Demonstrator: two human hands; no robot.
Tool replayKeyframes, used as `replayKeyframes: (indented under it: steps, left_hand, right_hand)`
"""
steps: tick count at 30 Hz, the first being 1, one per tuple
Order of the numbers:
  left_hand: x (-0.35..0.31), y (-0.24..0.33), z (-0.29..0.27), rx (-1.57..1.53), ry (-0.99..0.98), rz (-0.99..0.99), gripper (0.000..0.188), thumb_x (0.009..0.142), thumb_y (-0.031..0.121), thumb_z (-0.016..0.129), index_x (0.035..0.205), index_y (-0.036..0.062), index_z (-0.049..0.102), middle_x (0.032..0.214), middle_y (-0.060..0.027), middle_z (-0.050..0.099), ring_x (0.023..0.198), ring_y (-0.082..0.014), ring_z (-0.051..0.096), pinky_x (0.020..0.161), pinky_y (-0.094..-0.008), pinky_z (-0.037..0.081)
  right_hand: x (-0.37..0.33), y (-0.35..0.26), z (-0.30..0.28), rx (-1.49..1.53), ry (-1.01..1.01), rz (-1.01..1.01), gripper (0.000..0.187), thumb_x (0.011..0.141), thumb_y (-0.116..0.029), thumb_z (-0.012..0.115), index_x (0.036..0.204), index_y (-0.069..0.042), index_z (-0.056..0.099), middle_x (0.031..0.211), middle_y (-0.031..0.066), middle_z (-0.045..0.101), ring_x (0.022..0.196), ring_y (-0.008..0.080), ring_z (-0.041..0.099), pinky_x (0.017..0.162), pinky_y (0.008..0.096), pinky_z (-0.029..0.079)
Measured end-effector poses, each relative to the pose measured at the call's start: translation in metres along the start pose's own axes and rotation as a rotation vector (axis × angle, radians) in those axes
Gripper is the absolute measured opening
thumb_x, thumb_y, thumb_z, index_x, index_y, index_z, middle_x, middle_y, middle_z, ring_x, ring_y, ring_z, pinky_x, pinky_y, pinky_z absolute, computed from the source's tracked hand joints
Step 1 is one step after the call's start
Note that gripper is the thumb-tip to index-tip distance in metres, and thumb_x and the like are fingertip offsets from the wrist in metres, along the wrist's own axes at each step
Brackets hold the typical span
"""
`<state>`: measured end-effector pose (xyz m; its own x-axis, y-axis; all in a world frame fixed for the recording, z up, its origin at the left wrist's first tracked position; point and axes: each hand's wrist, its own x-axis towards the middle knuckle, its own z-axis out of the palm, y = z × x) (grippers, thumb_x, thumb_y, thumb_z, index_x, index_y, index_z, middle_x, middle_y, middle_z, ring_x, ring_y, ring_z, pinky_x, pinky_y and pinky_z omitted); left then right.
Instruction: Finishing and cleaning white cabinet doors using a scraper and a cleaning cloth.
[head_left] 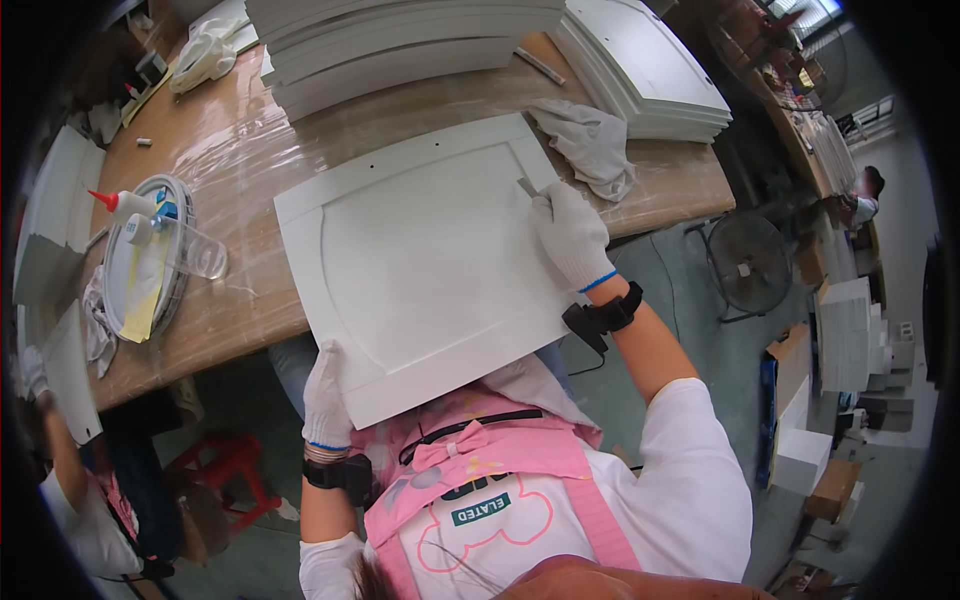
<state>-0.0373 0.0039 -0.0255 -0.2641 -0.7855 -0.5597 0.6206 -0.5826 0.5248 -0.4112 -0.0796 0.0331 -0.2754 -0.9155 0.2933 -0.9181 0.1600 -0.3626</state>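
Note:
A white door panel (430, 260) with a raised frame and two small dark holes leans over the table's front edge, its near end at my lap. My left hand (326, 400), in a white knit glove with a blue cuff, grips the panel's lower left edge. Also gloved, my right hand (575, 238) is closed at the panel's right side. Pinched in its fingers is a small flat grey blade (528, 187), pointing up and left over the panel's frame. The far end of the blade is visible; the rest is covered by my fingers.
Stacked white panels (400, 50) stand at the back, with another panel stack (650, 70) and a crumpled cloth (585, 145) to the right. On the left lie a round lid (112, 290) and a red-tipped bottle (122, 205). A red stool (225, 475), a co-worker's hand (36, 372) and a floor fan (748, 265) are nearby.

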Motion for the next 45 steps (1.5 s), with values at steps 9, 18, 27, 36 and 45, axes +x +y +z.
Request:
replayKeyframes:
  steps: [9,18,27,36,45]
  left_hand:
    - [0.004,-0.007,-0.010,0.006,0.031,0.037,0.041,0.102,0.028,0.050,0.133,0.0007,0.049,0.124,-0.0124,0.060,0.108,-0.0264,0.063,0.092,-0.0409,0.055]
    - [-0.003,-0.001,0.010,-0.003,-0.019,0.042,0.038,0.101,0.029,0.051,0.130,0.0028,0.051,0.119,-0.0101,0.062,0.104,-0.0229,0.065,0.087,-0.0376,0.057]
    - [-0.006,0.004,0.017,0.079,-0.035,0.041,0.047,0.102,0.030,0.049,0.139,0.0015,0.040,0.130,-0.0130,0.055,0.116,-0.0241,0.058,0.097,-0.0376,0.051]
    - [-0.008,0.003,0.019,0.129,-0.022,0.059,0.051,0.102,0.034,0.049,0.140,0.0017,0.040,0.130,-0.0125,0.055,0.115,-0.0225,0.059,0.095,-0.0356,0.052]
    - [-0.005,0.001,0.012,0.191,0.000,0.064,0.052,0.102,0.035,0.050,0.140,0.0009,0.041,0.129,-0.0117,0.056,0.113,-0.0208,0.060,0.093,-0.0339,0.053]
  right_hand:
    - [0.040,-0.032,0.018,-0.466,-0.108,-0.039,0.014,0.093,-0.022,0.050,0.095,-0.010,0.057,0.076,0.0166,0.069,0.072,0.0349,0.070,0.059,0.0473,0.054]
    - [0.044,-0.035,0.021,-0.611,-0.127,-0.058,0.011,0.091,-0.019,0.052,0.095,-0.010,0.057,0.073,0.0170,0.069,0.068,0.0330,0.071,0.053,0.0443,0.054]
    - [0.042,-0.033,0.022,-0.648,-0.070,-0.108,0.014,0.090,-0.022,0.056,0.096,-0.010,0.057,0.068,0.0148,0.068,0.062,0.0311,0.070,0.045,0.0446,0.052]
    - [0.045,-0.031,0.025,-0.659,-0.060,-0.138,0.007,0.086,-0.016,0.057,0.089,-0.010,0.056,0.068,0.0113,0.068,0.062,0.0297,0.071,0.044,0.0407,0.051]
    - [0.051,-0.021,0.026,-0.578,-0.066,-0.104,0.017,0.093,-0.026,0.053,0.096,-0.010,0.057,0.071,0.0149,0.068,0.067,0.0339,0.069,0.054,0.0441,0.053]
